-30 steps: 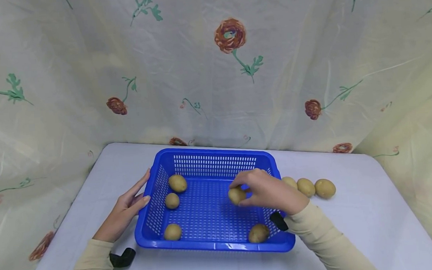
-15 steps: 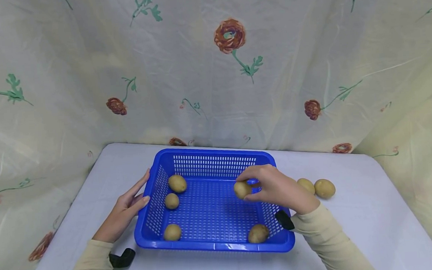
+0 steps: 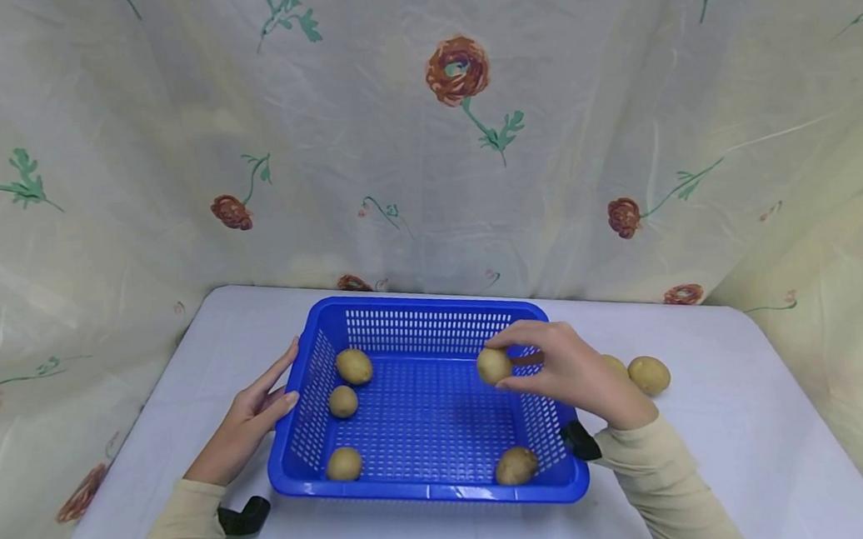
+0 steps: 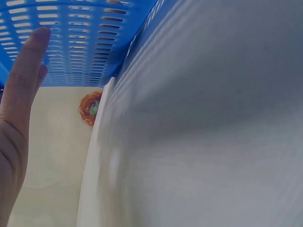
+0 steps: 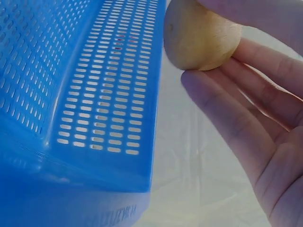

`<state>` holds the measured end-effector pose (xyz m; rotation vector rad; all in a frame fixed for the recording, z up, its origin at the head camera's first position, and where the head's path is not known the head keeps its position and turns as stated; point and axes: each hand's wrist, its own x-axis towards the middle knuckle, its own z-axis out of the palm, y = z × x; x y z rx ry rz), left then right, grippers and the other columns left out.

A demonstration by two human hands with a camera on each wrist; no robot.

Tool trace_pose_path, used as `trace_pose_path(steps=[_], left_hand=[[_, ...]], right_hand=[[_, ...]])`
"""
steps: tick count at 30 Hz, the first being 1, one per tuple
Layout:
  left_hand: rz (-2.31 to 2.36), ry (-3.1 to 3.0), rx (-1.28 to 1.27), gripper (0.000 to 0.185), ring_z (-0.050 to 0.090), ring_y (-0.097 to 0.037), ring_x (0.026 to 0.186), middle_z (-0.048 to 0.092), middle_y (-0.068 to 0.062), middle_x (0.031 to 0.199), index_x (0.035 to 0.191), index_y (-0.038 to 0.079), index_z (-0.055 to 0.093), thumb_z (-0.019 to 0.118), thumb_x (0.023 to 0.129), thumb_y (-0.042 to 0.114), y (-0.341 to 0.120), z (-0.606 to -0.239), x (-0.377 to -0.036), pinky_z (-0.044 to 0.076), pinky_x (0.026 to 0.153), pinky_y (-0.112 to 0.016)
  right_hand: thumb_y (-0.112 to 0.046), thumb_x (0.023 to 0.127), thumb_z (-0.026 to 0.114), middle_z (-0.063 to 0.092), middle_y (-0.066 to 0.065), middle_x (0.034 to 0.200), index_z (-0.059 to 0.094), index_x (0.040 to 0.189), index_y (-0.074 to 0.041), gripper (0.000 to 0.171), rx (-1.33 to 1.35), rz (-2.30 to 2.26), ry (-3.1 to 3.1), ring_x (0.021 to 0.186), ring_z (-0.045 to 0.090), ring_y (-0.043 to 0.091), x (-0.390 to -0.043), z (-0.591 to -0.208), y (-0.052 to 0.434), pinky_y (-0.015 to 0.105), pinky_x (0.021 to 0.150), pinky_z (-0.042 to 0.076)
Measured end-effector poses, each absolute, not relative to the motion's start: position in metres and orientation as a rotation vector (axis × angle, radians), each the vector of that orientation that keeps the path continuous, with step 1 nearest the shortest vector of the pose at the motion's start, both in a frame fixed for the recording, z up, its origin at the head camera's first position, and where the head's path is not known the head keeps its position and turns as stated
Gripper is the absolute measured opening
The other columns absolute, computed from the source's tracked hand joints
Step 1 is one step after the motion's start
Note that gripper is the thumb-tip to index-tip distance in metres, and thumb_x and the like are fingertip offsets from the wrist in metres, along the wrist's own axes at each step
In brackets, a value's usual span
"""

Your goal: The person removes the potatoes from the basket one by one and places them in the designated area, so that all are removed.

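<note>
Potato in hand: potato [image 3: 494, 365] pinched between thumb and fingertips of the right hand [image 3: 574, 372], held above the right part of the blue basket [image 3: 432, 491], clear of its floor.
Right grip: clamped on that potato; the right wrist view shows fingers [image 5: 227, 118] curled under it.
Left grip: left hand [image 3: 250, 416] with fingers straight and apart, pressed flat against the basket's left wall, holding nothing.
Basket: stands on the white tabletop [image 3: 715, 450]; four loose potatoes [image 3: 353, 366] lie inside, two by the left wall, two by the near wall.
Outside: two more potatoes [image 3: 648, 375] on the tabletop just right of the basket, one partly hidden by the right hand.
Backdrop: flowered curtain [image 3: 422, 136] behind.
</note>
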<state>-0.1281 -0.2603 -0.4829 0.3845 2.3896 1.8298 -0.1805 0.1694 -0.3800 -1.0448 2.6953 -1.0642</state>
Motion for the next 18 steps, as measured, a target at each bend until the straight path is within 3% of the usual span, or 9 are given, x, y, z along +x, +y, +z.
trace_pose_path(steps=[11, 18], left_hand=[[1.815, 2.404, 0.373, 0.065, 0.043, -0.044, 0.146, 0.009, -0.003, 0.176, 0.167, 0.029, 0.017, 0.049, 0.111, 0.026, -0.260, -0.483, -0.128, 0.057, 0.105, -0.038], [1.814, 2.406, 0.372, 0.065, 0.043, -0.044, 0.146, 0.009, -0.003, 0.176, 0.167, 0.029, 0.017, 0.049, 0.111, 0.026, -0.260, -0.483, -0.128, 0.057, 0.105, -0.039]], right_hand=[[-0.007, 0.080, 0.089, 0.073, 0.010, 0.125, 0.074, 0.124, -0.010, 0.047, -0.979, -1.301, 2.660, 0.110, 0.073, 0.030, -0.179, -0.383, 0.186, 0.029, 0.084, 0.064], [-0.005, 0.080, 0.088, 0.072, 0.012, 0.128, 0.073, 0.125, -0.009, 0.047, -0.925, -1.353, 2.695, 0.113, 0.072, 0.032, -0.179, -0.385, 0.196, 0.039, 0.083, 0.065]])
